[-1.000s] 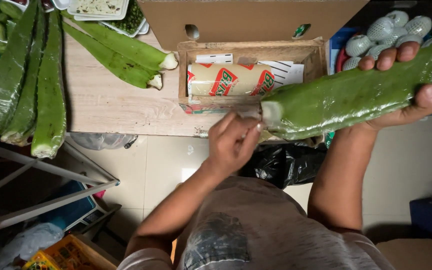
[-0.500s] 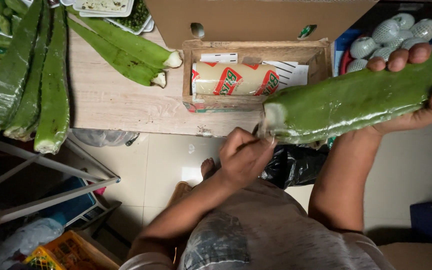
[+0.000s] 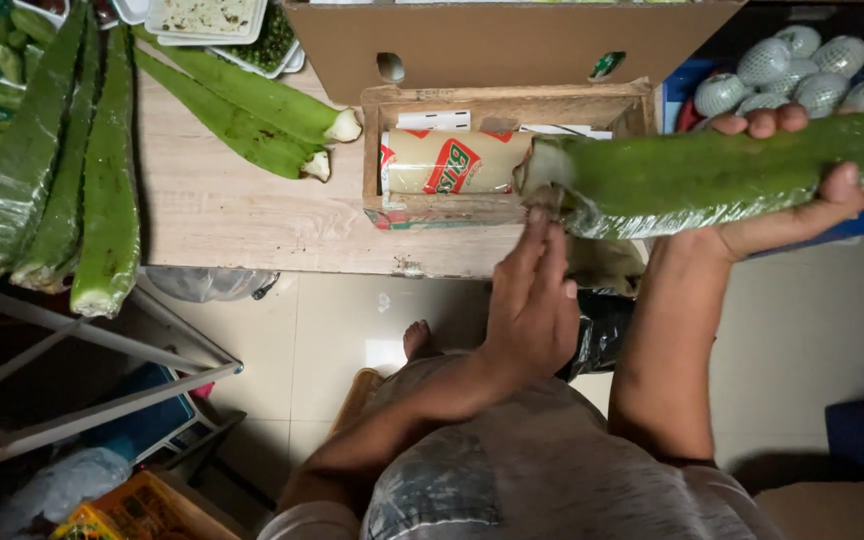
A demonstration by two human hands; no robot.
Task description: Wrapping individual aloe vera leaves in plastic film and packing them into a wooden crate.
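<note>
Right hand [image 3: 792, 215] gripped the wrapped aloe leaf [image 3: 712, 175] at frame right; left hand [image 3: 537, 300], fingers flat and open, pressed film at its cut end, over the wrap roll [image 3: 452, 160] in the wooden box [image 3: 372, 150]. Risk: loose film tail could peel back.

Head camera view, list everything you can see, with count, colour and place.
wrapped aloe leaf: one, green, in right hand
film roll: one, beige and red, in wooden box
bare aloe leaves: two, green, on table
wrapped leaves: several, green, table's left end
cardboard box: one, brown, behind wooden box
netted fruit: several, pale, top right
black bag: one, under table
left hand: fingertips at leaf's cut end
right hand: grip around leaf
</note>
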